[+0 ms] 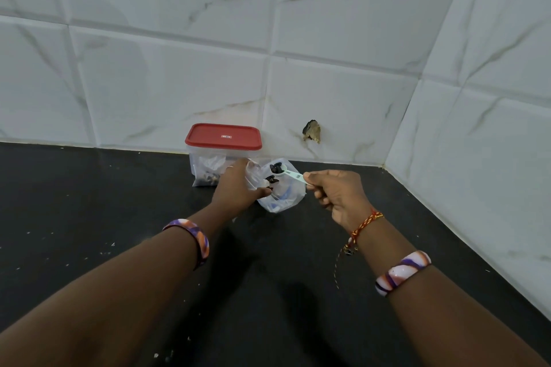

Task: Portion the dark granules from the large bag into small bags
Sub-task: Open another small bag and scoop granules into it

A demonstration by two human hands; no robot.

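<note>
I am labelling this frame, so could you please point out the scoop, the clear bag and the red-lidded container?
scoop (288, 172): head view, handle near bowl.
clear bag (287, 198): head view, lower front.
red-lidded container (223, 136): head view, lid top.

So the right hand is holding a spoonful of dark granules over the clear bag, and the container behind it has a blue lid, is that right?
Not quite. In the head view the container's lid is red, not blue. The rest stands: the right hand holds the spoon of dark granules over the clear bag.
</note>
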